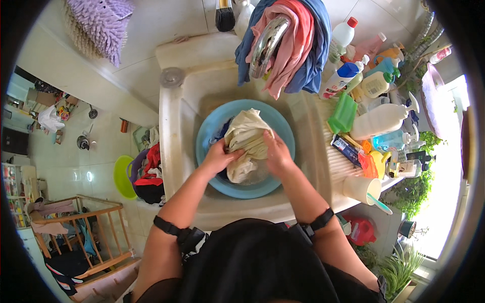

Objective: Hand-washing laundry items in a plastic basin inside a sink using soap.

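A cream-coloured cloth garment (246, 132) is bunched up over a round blue basin (203, 136). My left hand (220, 158) grips its left side, the thumb lying across the fabric. On the other side my right hand (277, 153) has the upper right part of the cloth pinched in its fingers. Water and some dark blue cloth (219, 132) show in the basin beneath the garment. The basin stands inside a pale washing sink (174, 126). Which garment the cream cloth is, I cannot tell.
Pink and blue cloths (298, 45) hang over the chrome faucet (270, 43) at the sink's far side. Bottles, a green soap box (343, 112) and a white cup (359, 190) crowd the ribbed ledge at right. Left on the floor are a clothes-filled tub (132, 169) and green basin (121, 178).
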Available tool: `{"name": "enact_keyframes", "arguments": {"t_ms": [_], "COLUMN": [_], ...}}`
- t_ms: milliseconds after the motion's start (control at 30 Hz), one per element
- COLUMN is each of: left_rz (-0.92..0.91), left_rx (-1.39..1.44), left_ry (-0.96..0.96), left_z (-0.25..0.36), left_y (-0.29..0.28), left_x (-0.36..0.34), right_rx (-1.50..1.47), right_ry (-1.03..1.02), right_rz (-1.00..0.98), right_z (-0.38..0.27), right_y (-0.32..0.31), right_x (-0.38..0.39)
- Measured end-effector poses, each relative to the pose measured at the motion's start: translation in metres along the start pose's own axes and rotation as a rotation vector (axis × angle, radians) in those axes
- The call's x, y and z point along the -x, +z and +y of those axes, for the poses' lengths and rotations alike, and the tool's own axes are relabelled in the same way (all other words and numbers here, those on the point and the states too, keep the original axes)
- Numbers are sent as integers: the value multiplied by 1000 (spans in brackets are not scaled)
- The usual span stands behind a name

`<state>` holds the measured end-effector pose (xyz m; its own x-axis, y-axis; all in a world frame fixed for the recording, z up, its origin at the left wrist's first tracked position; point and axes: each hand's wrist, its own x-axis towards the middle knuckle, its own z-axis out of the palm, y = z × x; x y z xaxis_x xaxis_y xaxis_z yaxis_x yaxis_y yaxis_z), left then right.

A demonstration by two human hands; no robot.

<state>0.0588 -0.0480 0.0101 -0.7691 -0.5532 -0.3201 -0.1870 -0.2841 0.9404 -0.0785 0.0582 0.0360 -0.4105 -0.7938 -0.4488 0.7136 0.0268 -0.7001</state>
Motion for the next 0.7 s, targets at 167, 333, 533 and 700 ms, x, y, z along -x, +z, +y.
{"name": "enact_keyframes", "arguments": {"t_ms": [167, 333, 533, 700], "left_rz": [169, 303, 138, -8], "left_rx": [-292, -536, 348, 424], "left_ry": [108, 101, -412, -317], "left_z": [3, 18, 13, 1], "left_y": [-63, -40, -16, -43], "left_x": [2, 7, 16, 26], "right_rx": [405, 809, 1107, 1016], "right_ry": [-107, -497, -310, 123], "right_rz": [-3, -75, -616, -287], "right_z": [-47, -31, 44, 28], "right_y": [-11, 9, 38, -22], "right_x": [9, 10, 36, -16]}}
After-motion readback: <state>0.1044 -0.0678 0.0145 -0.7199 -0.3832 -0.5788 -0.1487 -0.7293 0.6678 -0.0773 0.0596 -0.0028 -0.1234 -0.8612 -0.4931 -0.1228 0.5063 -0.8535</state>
